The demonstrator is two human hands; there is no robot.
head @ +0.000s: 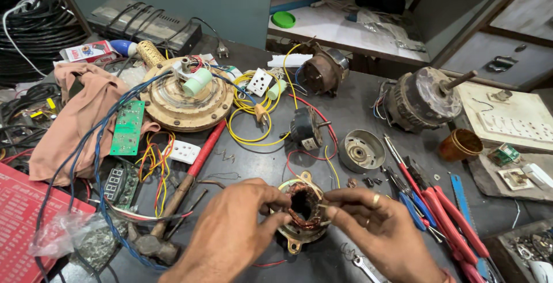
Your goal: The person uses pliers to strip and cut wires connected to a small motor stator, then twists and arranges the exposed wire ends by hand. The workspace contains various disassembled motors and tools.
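A: What are the hands doing?

B: Both are working on a small motor [303, 209] with copper windings, which is lying on the dark table [253, 165] between them. The left hand [233, 234] is curling around the motor's left side, thumb lying over the top rim, fingers wrapping the edge.

A: And the other one?

B: The right hand [377, 228] is coming in from the right, thumb and forefinger pressing together at the winding's right edge. It is probably pinching a thin wire there, though I cannot tell for sure, because the strand is too fine to make out. Two rings are showing on its fingers.

A: What is lying around them?

B: Just left of the left hand a hammer [173, 208] with a red and wooden handle is lying slantwise, its head near that wrist. Farther left, a green circuit board [127, 128] is sitting on a pinkish cloth [72, 124], with blue and yellow wires trailing about. Right of the right hand, red-handled pliers [446, 214] and a blue-handled tool [413, 209] are lying close together. Beyond the fingertips a round metal cap [361, 151] is sitting open side up, and beside it another small motor [305, 128] with red and yellow leads. Well beyond the left hand a big round fan motor [187, 95] is resting flat.
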